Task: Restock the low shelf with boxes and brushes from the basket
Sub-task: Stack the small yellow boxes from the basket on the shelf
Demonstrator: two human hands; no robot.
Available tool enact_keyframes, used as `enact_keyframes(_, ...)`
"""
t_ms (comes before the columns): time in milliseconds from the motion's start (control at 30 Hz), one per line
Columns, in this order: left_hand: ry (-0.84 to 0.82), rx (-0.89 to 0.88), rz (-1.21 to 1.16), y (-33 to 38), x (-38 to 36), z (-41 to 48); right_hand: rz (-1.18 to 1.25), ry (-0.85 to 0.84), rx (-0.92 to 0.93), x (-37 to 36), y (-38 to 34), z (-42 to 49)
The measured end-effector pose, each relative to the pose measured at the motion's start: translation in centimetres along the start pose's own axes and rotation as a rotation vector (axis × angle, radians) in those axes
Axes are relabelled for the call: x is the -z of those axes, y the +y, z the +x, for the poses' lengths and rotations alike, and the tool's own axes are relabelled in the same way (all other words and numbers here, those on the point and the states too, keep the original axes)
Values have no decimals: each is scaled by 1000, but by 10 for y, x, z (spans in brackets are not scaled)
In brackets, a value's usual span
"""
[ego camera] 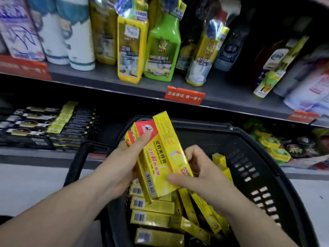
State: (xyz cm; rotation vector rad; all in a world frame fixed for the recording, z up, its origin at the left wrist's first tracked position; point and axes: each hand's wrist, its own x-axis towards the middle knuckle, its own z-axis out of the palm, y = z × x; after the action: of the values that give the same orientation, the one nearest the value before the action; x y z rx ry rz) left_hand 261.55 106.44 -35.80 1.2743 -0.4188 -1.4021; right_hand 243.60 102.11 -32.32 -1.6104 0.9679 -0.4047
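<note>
Held boxes (156, 157), about four, long axes near 12 o'clock, above the basket (249, 136); left hand (124, 161) curls round the bundle, right hand (194, 173) pinches its lower end; low shelf (35, 152) lies at 10 o'clock, nearer the left hand; roughly nine loose boxes (153, 205) in the basket; no brushes visible.

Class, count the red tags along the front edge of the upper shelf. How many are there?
3 red tags: one at the left, one in the middle, one at the right. More may lie out of view.
</note>
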Motion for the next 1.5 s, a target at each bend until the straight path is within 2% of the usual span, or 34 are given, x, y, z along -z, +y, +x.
enact_keyframes(133,104,-33,90,17,34,-11,-15,4,-52,-21,-14,22)
enact_keyframes(267,361,-70,136,33,76,-17,365,-122,-218,-35,-21,41)
enact_keyframes(333,467,-82,111,36,92,-17,363,-156,-234,-41,-21,48)
enact_keyframes(433,486,-43,62,34,99,-16,135,-159,-186,-51,-23,56)
enact_keyframes(733,441,29,114,30,90,-23,-553,-51,-20,-52,-36,67)
enact_keyframes(833,401,52,122,27,83,-27,-648,-9,-4,-50,-37,72)
enact_keyframes(967,345,89,110,20,75,-32,-751,-40,63,-52,-40,85)
enact_keyframes(1100,289,142,-7,18,74,-29,-721,-100,79,-63,-52,114)
enact_keyframes(1233,282,166,-152,29,86,-15,-527,-170,-97,-79,-60,155)
enact_keyframes(1400,437,85,-201,49,127,6,-243,-249,-250,-91,-47,201)
enact_keyframes(1500,550,41,-197,54,151,14,-200,-367,-289,-97,-31,226)
